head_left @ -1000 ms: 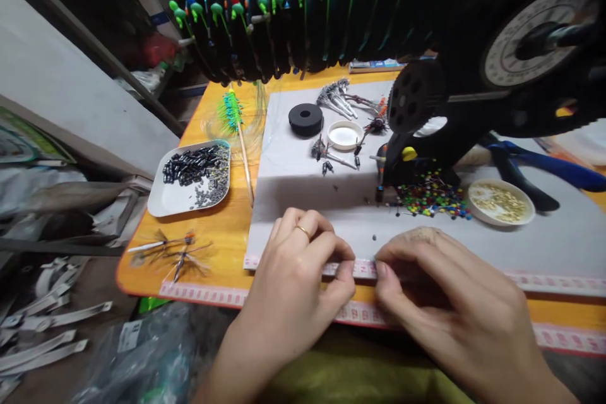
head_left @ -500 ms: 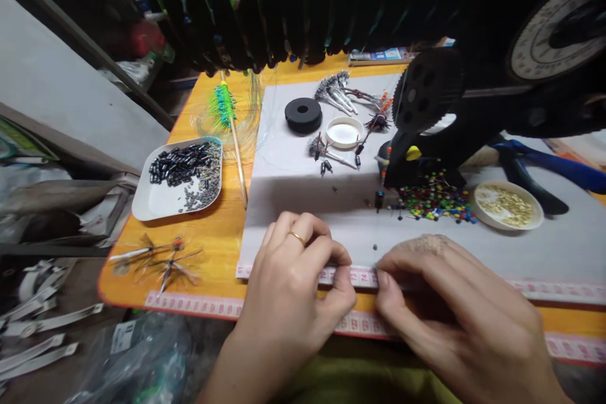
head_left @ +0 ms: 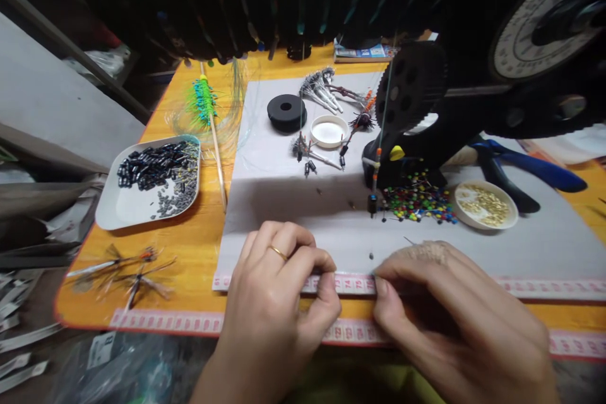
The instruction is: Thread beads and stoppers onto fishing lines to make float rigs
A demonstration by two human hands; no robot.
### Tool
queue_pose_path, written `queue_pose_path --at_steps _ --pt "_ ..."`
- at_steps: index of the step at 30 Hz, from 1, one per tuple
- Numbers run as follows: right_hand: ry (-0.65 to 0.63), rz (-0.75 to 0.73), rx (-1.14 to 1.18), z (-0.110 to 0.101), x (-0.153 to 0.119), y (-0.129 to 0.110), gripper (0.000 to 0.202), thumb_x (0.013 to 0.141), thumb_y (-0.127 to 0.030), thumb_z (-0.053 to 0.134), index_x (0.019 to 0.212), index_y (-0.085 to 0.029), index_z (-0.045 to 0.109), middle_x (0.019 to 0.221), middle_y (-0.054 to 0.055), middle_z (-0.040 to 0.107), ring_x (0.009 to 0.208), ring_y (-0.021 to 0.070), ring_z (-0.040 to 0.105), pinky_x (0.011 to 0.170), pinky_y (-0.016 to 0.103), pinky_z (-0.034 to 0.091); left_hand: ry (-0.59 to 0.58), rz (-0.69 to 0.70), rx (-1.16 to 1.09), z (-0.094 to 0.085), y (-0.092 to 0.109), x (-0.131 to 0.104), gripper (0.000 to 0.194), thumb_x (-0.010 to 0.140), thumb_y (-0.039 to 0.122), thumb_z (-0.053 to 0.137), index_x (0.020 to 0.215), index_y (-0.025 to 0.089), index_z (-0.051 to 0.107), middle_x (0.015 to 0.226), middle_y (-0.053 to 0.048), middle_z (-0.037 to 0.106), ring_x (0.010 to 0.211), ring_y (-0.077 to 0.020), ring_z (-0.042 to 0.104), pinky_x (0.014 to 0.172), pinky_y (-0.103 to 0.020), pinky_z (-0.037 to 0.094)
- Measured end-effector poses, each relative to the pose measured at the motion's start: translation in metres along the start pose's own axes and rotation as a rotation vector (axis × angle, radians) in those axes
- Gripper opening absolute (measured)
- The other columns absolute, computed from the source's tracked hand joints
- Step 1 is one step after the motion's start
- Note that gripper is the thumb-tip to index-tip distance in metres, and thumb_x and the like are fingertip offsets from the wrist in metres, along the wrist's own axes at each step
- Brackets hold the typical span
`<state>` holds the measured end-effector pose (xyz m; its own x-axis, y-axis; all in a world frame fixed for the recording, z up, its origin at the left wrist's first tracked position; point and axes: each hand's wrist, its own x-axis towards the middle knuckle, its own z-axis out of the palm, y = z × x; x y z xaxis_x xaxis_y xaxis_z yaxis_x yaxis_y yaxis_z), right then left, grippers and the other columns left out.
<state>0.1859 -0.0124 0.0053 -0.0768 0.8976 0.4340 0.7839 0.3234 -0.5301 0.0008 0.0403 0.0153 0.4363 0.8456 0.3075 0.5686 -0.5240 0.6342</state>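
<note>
My left hand (head_left: 279, 290), with a gold ring, pinches its thumb and index finger together at the front edge of the grey board (head_left: 293, 202). My right hand (head_left: 454, 315), a beige wrap on one finger, has its thumb and forefinger pressed together close to the right. What either pinch holds is too small to make out. Between them shows a pink-and-white measuring tape (head_left: 353, 284) along the board's edge. Just beyond lies a small grey bead (head_left: 371, 256). Above it hangs a line with a dark cylindrical piece (head_left: 372, 203).
A white tray (head_left: 113, 205) of black and grey parts stands left. Colourful pins (head_left: 419, 199), a dish (head_left: 509, 218) of golden pieces and blue-handled pliers (head_left: 540, 167) lie right. A black spool (head_left: 286, 113) sits behind. A dark machine frame (head_left: 473, 101) overhangs the board.
The view has shifted, so the board and tabletop objects appear further left. Both hands keep their pinches near the tape. The gap between the fingertips looks slightly wider.
</note>
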Motion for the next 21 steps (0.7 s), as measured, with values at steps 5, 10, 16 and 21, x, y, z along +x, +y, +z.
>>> queue_pose_path --at_steps 5,10,16,21 --pt "-0.023 0.014 0.012 -0.0037 -0.0014 0.0011 0.012 0.086 -0.008 0.062 0.089 -0.019 0.057 0.078 0.002 0.058 0.074 0.0160 0.054 0.068 0.031 0.044 0.017 0.001 0.018 0.0008 0.0015 0.0014 0.013 0.077 0.003 0.065 0.076 0.016 0.063 0.082 -0.003 0.059 0.081 -0.0192 0.052 0.070 -0.035 0.041" --pt "-0.014 0.034 0.010 -0.0050 -0.0039 0.0015 0.010 0.088 -0.009 0.061 0.088 -0.019 0.058 0.078 0.003 0.058 0.076 0.0163 0.052 0.069 0.032 0.043 0.032 0.006 0.047 0.0021 0.0026 0.0019 0.014 0.078 0.003 0.064 0.076 0.017 0.063 0.081 -0.003 0.059 0.080 -0.0192 0.053 0.070 -0.035 0.041" --pt "-0.013 0.022 0.003 -0.0066 -0.0054 0.0074 0.010 0.087 -0.009 0.062 0.090 -0.018 0.059 0.080 0.003 0.059 0.076 0.0162 0.052 0.070 0.032 0.043 0.030 0.010 0.060 0.0013 0.0018 0.0011 0.014 0.078 0.003 0.064 0.076 0.017 0.062 0.081 -0.003 0.059 0.080 -0.0186 0.053 0.069 -0.035 0.041" --pt "-0.008 0.054 0.001 -0.0087 -0.0064 0.0062 0.009 0.088 -0.011 0.061 0.090 -0.019 0.059 0.080 0.003 0.059 0.075 0.0165 0.054 0.069 0.032 0.044 0.021 0.012 0.067 0.0017 0.0014 0.0006 0.014 0.078 0.003 0.064 0.077 0.017 0.063 0.082 -0.003 0.059 0.081 -0.0185 0.053 0.070 -0.035 0.042"
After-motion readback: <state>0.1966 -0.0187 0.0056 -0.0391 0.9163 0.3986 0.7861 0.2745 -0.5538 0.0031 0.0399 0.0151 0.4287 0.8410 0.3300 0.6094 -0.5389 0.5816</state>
